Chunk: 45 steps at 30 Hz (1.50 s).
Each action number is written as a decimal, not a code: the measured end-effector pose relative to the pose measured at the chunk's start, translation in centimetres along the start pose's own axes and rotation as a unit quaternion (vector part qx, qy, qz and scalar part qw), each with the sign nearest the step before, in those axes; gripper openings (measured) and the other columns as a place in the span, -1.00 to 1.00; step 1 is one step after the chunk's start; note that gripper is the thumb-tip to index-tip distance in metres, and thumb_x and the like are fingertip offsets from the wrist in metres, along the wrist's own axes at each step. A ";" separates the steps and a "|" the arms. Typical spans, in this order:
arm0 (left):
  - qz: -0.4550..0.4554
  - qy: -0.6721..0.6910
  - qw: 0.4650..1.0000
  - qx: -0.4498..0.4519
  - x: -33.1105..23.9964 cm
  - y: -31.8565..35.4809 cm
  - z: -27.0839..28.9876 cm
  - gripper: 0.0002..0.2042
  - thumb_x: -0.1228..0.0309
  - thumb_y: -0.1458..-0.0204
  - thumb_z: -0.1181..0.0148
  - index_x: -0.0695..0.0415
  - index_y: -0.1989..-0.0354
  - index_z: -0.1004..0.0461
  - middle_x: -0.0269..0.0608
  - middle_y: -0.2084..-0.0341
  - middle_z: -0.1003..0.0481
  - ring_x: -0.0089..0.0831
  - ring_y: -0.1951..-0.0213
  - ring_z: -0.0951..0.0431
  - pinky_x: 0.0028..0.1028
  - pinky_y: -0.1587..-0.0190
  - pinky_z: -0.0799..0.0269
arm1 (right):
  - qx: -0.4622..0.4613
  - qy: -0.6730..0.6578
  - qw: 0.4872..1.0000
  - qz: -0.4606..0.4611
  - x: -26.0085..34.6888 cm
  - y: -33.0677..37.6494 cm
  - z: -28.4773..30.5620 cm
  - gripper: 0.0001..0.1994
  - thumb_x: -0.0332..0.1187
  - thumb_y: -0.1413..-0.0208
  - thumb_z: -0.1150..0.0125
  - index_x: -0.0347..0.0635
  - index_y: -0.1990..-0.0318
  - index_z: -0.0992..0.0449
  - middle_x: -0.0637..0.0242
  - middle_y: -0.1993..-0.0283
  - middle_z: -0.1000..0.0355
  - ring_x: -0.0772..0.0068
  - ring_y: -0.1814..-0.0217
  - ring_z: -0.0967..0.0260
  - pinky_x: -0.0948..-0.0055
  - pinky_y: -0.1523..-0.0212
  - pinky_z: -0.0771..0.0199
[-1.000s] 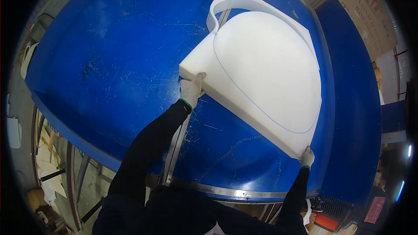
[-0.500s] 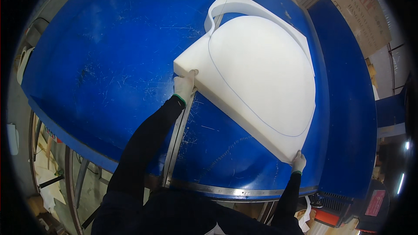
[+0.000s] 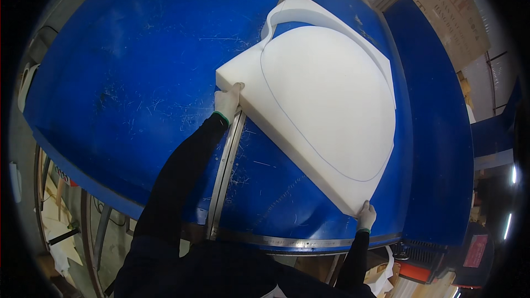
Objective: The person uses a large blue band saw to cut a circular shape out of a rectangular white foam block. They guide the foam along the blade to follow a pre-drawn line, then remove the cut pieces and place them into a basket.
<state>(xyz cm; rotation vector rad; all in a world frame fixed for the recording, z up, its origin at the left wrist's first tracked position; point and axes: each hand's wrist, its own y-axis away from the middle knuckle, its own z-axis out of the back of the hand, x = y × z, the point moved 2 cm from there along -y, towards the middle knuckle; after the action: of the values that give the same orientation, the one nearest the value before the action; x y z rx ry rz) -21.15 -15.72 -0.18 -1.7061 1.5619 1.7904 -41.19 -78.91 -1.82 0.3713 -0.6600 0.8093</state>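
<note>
A thick white foam slab lies on a big blue table. A thin curved line is drawn across its top, and a cut runs along the far part of that curve, leaving a white strip parted at the far edge. My left hand, in a white glove, presses against the slab's near left side. My right hand, also gloved, grips the slab's near right corner. Both sleeves are black.
A metal rail runs across the blue table from near edge to far, passing under the slab. A metal ruler strip lines the table's near edge. A second blue surface stands to the right. Shelving and clutter sit below left.
The slab has slid away from me and turned a little, with the parted strip at the far edge longer. Both hands stayed on the foam and moved with it.
</note>
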 end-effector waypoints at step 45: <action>-0.058 -0.087 0.992 0.066 -5.5 -11.1 1.3 -0.56 0.09 -0.03 -0.38 0.33 0.31 -0.53 -0.20 0.50 -0.52 -0.43 0.55 -0.48 -0.40 0.54 -0.38 | 0.171 -0.097 0.978 -0.075 7.9 23.3 -2.3 -0.61 -0.18 -0.41 -0.06 -0.35 0.38 -0.46 0.29 0.56 -0.41 0.48 0.60 -0.38 0.42 0.56 -0.50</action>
<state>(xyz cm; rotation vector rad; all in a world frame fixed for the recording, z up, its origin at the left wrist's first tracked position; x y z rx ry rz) -11.96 -7.49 -1.69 -1.5053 1.4437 1.6898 -54.08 -58.37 3.14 0.8124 -0.6655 0.7476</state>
